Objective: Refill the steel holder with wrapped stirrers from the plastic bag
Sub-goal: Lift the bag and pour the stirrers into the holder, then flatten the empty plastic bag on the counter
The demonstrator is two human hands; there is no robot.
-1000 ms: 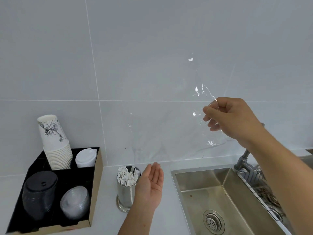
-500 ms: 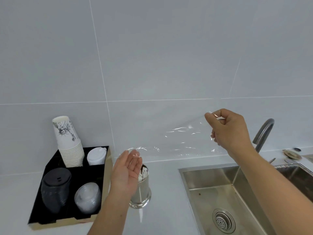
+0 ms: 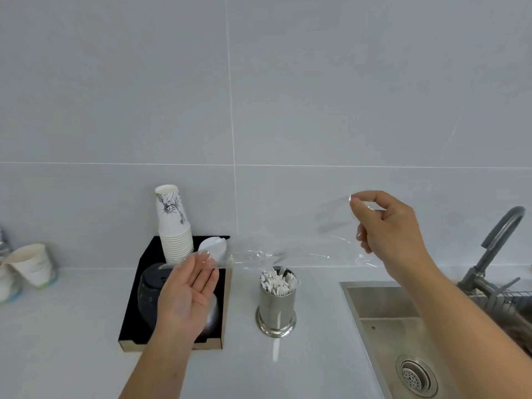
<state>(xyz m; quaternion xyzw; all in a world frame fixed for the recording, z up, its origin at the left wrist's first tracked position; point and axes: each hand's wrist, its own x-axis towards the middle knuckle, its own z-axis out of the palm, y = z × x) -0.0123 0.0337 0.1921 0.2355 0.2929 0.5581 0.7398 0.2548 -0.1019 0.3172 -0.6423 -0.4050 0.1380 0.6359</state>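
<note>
In the middle of the frame a clear plastic bag (image 3: 290, 249) is stretched almost flat between two hands. The right hand (image 3: 388, 228), at the right, pinches one end of it with fingers curled. The left hand (image 3: 187, 292), at lower left, is flat with palm up, and the other end of the bag lies on its fingertips (image 3: 201, 259). Under the bag, on the white counter (image 3: 72, 326), stands the steel holder (image 3: 277, 309), full of wrapped stirrers (image 3: 277, 280). A sink (image 3: 403, 326) is at lower right.
</note>
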